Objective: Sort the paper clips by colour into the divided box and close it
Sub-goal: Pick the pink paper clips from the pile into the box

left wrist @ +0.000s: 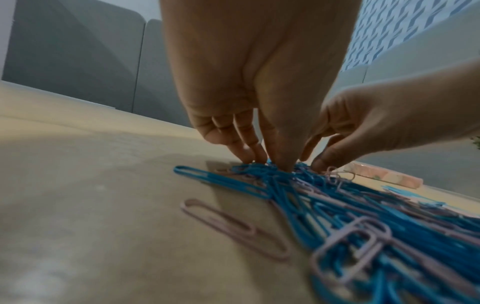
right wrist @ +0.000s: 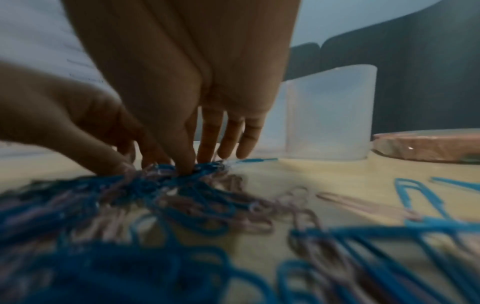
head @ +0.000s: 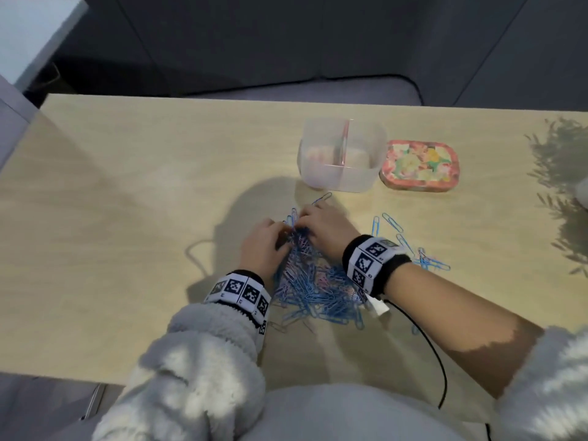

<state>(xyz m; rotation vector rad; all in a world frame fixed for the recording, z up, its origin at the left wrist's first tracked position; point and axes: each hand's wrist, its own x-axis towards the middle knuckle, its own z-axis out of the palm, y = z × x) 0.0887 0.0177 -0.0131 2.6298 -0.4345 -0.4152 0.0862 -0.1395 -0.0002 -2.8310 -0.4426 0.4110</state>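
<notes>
Your left sleeve point(head: 197, 361) is pale grey fleece with a nubby pile, reaching to the wrist. At 12 o'clock of its cuff you wear a left wristband point(head: 238, 292), black, ringed with white squares printed with black coded markers. Your right wristband point(head: 374, 262) is the same kind. Your right sleeve point(head: 547, 386) is pushed up past the forearm. A thin black cable point(head: 426, 342) runs from the right band toward 5 o'clock.

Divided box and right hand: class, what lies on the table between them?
In the head view, one blue paper clip lies between the divided box and the right hand, by the fingertips; otherwise bare table.
</notes>
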